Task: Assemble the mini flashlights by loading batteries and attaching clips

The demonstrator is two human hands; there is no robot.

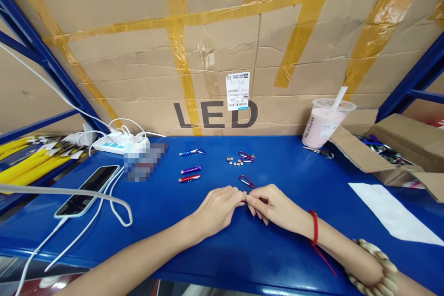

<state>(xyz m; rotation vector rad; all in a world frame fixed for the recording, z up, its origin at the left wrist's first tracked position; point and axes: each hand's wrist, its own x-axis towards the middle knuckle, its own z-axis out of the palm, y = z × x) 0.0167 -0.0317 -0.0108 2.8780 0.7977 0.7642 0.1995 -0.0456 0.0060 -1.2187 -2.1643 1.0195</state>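
Note:
My left hand (222, 206) and my right hand (272, 203) meet over the blue table, fingertips pinched together. A trace of red shows between them; the fingers hide the rest. Just beyond them lies a red carabiner (246, 181). Farther back are several small silver button cells (235, 163) beside more red carabiners (246, 157). To the left rest a red mini flashlight (189, 178), a purple one (191, 170), and a blue mini flashlight (188, 152) with a blue carabiner clipped on.
A phone (88, 189) with a charging cable lies left, near a white power strip (120, 141). A pink drink cup (324, 125) stands back right by keys (318, 151). Right are an open carton (398, 166) of small parts and white paper (391, 212). Cardboard (138, 78) walls the back.

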